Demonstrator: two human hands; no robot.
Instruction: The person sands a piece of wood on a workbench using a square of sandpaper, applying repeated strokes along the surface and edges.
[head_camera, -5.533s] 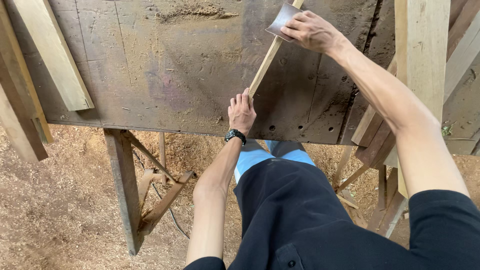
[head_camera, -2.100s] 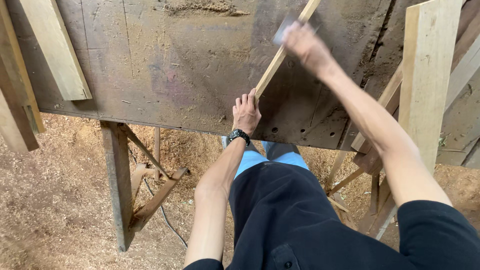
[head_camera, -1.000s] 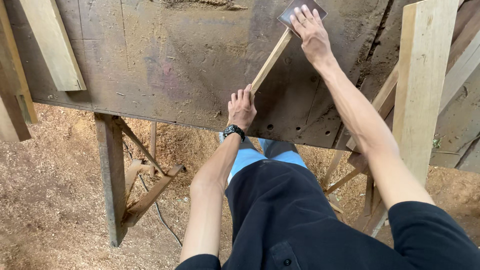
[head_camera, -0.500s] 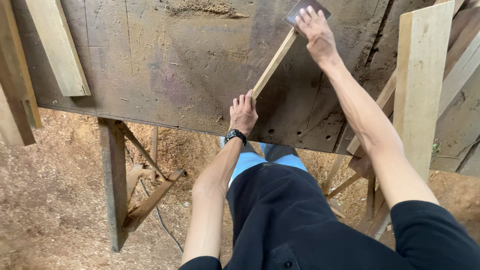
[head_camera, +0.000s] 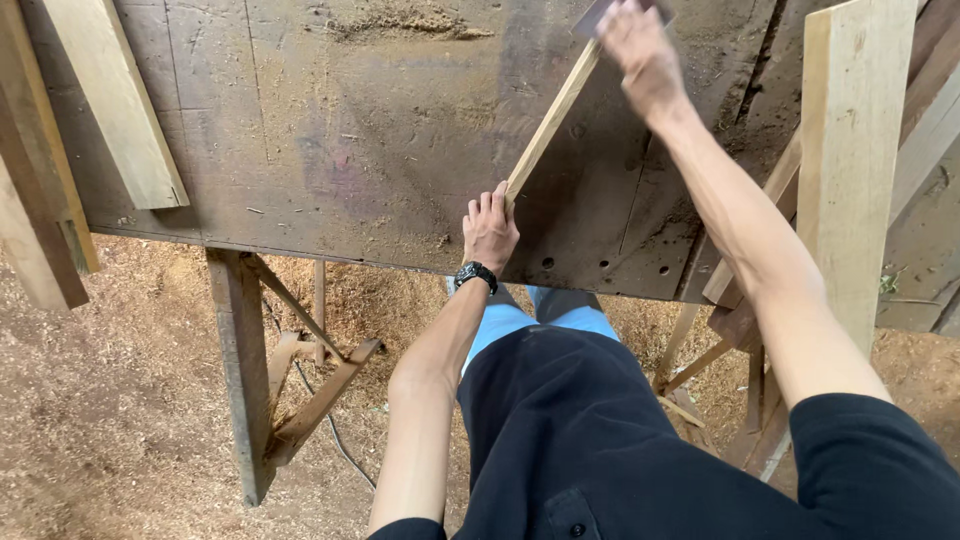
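Observation:
A thin light wooden strip (head_camera: 552, 120) lies diagonally on the worn dark workbench top (head_camera: 350, 130). My left hand (head_camera: 489, 228), with a black watch at the wrist, presses down on the strip's near end at the bench's front edge. My right hand (head_camera: 640, 52) is blurred at the strip's far end, near the top of the view, holding a small grey sheet of sandpaper (head_camera: 592, 18) against the wood.
A pale plank (head_camera: 115, 100) lies on the bench's left side, and darker boards (head_camera: 35, 190) hang over the left edge. An upright pale board (head_camera: 850, 170) stands at the right. Sawdust covers the floor (head_camera: 110, 400) around the bench leg (head_camera: 240, 370).
My right hand has slid the sandpaper back and forth along the strip's far end and is now blurred in motion. My left hand has stayed on the near end.

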